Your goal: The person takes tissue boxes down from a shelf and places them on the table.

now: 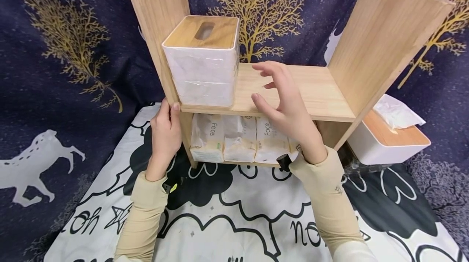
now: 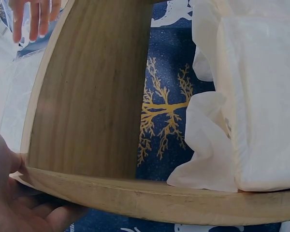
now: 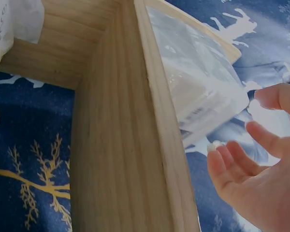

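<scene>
A two-tier wooden shelf (image 1: 296,91) stands in front of me. My left hand (image 1: 165,129) grips its left side at the front edge, thumb in front and fingers wrapped around the outside, as the left wrist view also shows. On the upper board, against the left panel, sits a white tissue box (image 1: 205,70) with a slotted wood lid. To the right of that box my right hand (image 1: 283,95) hovers over the board, fingers spread in a loose curve around nothing. Several wrapped packs of face tissues (image 1: 239,140) stand in a row on the lower board, partly behind my right wrist.
Beside the shelf on the right stands another white tissue box (image 1: 388,148) with a wood lid and a tissue sticking out. A patterned black-and-white cloth (image 1: 234,217) covers the table. Behind hangs a dark blue curtain (image 1: 102,5) with golden trees.
</scene>
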Tool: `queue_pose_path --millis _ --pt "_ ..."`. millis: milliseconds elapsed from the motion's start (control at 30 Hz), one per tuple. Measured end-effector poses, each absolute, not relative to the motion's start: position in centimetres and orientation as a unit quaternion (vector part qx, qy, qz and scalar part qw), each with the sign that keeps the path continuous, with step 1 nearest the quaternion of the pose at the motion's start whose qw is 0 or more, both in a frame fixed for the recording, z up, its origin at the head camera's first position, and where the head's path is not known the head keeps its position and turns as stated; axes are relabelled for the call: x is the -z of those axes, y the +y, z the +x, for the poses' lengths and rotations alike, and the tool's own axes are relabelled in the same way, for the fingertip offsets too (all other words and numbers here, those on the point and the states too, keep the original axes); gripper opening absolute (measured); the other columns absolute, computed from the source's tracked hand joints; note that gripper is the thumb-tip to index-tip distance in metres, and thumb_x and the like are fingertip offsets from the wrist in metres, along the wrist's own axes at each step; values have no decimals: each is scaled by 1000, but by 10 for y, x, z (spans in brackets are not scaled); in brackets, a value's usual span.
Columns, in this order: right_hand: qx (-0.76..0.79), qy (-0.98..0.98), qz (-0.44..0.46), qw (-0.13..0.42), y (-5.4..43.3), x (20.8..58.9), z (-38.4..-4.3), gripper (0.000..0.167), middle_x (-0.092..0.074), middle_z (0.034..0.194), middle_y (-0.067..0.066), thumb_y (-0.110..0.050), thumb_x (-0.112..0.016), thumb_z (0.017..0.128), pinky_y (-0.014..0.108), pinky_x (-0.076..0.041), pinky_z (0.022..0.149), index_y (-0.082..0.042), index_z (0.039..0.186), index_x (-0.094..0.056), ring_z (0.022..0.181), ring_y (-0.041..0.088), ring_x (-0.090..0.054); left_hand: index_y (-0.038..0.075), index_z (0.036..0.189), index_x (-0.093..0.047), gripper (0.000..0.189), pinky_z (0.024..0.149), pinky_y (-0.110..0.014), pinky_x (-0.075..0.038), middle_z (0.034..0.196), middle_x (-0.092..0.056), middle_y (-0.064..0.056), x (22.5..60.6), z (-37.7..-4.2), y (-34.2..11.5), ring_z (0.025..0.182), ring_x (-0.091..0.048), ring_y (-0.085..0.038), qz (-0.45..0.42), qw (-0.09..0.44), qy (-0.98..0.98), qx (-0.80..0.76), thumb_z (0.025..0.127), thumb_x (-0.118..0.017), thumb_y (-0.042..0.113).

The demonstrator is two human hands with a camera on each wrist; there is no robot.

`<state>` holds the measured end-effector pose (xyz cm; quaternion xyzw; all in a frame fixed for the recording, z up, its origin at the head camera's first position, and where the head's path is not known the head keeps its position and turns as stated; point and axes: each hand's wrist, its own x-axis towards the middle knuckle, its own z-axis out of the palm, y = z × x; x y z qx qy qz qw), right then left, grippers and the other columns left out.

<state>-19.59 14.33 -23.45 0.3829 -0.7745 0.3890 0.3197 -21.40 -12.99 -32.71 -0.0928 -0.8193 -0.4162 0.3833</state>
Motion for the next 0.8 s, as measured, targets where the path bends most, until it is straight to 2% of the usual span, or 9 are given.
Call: queue_pose_path --millis 167,367,500,633,733,800 --pt "-382 -765 407 321 130 229 -203 57 -37 145 18 -8 -60 90 41 -42 91 1 141 -38 122 25 -43 -2 103 -56 35 59 -41 -39 75 -52 -18 329 -214 -131 64 -50 -33 -91 383 -819 417 104 -43 30" --pt "-374 -770 415 308 114 218 -208 67 -25 156 11 -9 -60 90 37 -42 88 -3 149 -29 124 21 -44 -2 105 -56 35 62 -44 -41 76 -52 -19 329 -214 -131 67 -52 -35 -90 380 -818 423 104 -43 31" --pt "-360 -766 434 307 106 213 -211 69 -24 157 13 -8 -60 91 35 -39 101 -1 150 -26 135 18 -35 -2 103 -56 35 61 -44 -41 73 -49 -18 329 -214 -131 66 -51 -35 -88 382 -818 421 104 -43 30" --pt "-336 -774 436 313 103 210 -213 66 -27 156 14 -10 -59 92 32 -26 115 0 150 -27 144 16 -24 -2 102 -56 36 61 -43 -41 75 -51 -18 328 -215 -130 66 -51 -34 -92 382 -818 420 104 -43 31" --pt "-330 -780 430 314 104 209 -214 60 -32 153 14 -10 -58 94 32 -26 114 -1 147 -34 143 16 -25 -2 103 -56 37 61 -42 -40 76 -52 -18 328 -215 -130 66 -52 -34 -95 382 -818 420 104 -42 32" --pt "-333 -779 431 310 105 208 -214 56 -35 151 14 -10 -58 94 32 -31 111 -2 145 -37 143 16 -26 -3 103 -56 38 60 -41 -40 76 -52 -18 328 -215 -130 65 -52 -34 -96 382 -817 420 104 -42 33"
